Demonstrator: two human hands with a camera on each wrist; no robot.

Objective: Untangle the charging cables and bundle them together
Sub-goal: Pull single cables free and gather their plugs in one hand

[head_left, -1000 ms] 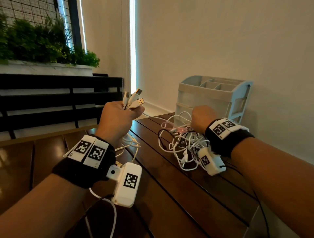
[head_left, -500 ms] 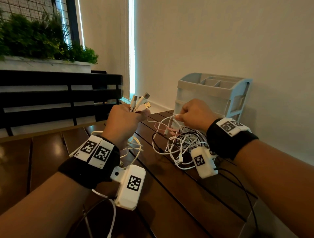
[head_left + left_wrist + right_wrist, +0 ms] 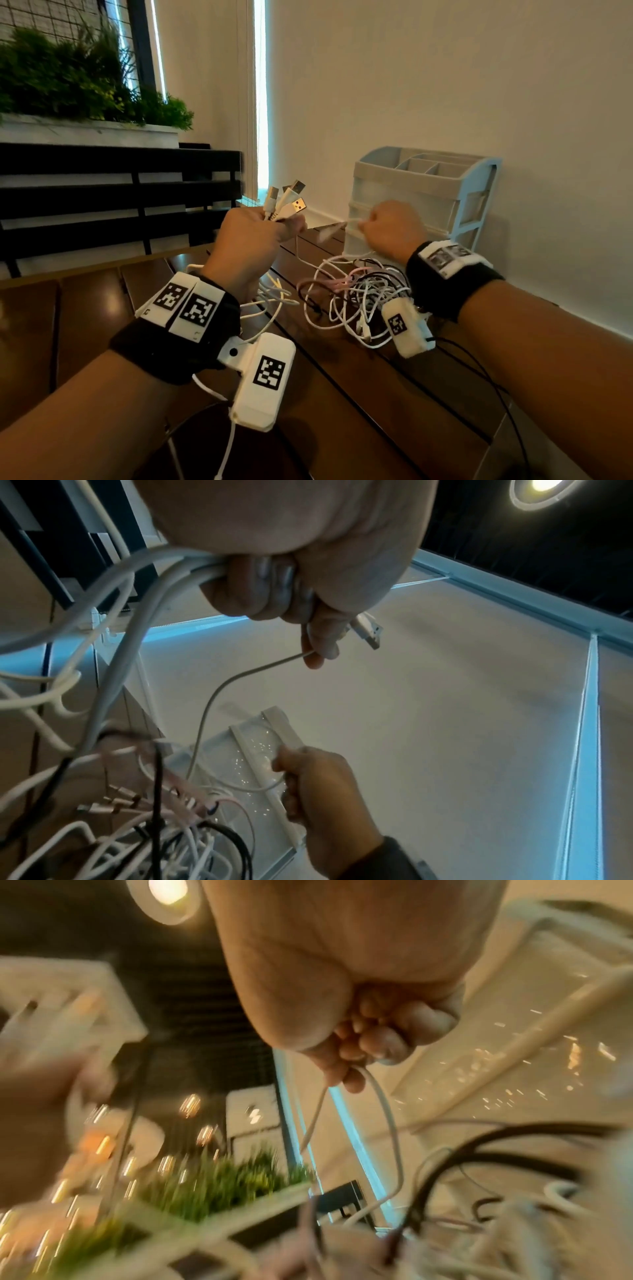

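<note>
My left hand (image 3: pixel 251 246) grips USB plugs (image 3: pixel 287 202) tight. My right hand (image 3: pixel 390 226) pinches white cable (image 3: pixel 383 1110), now lifted higher from tangled pile (image 3: pixel 356 298). One more coming free.

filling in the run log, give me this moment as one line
left hand: grips white USB cable ends | right hand: pinches thin white cable | tangled pile of white, pink, black cables: on brown wooden table

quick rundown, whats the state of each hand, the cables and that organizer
left hand: raised, gripping a bunch of white cables, USB plugs sticking up
right hand: raised, pinching one thin white cable
cable pile: tangled on the table, white, black and pink mixed
organizer: upright by the wall, top compartments look empty
</note>
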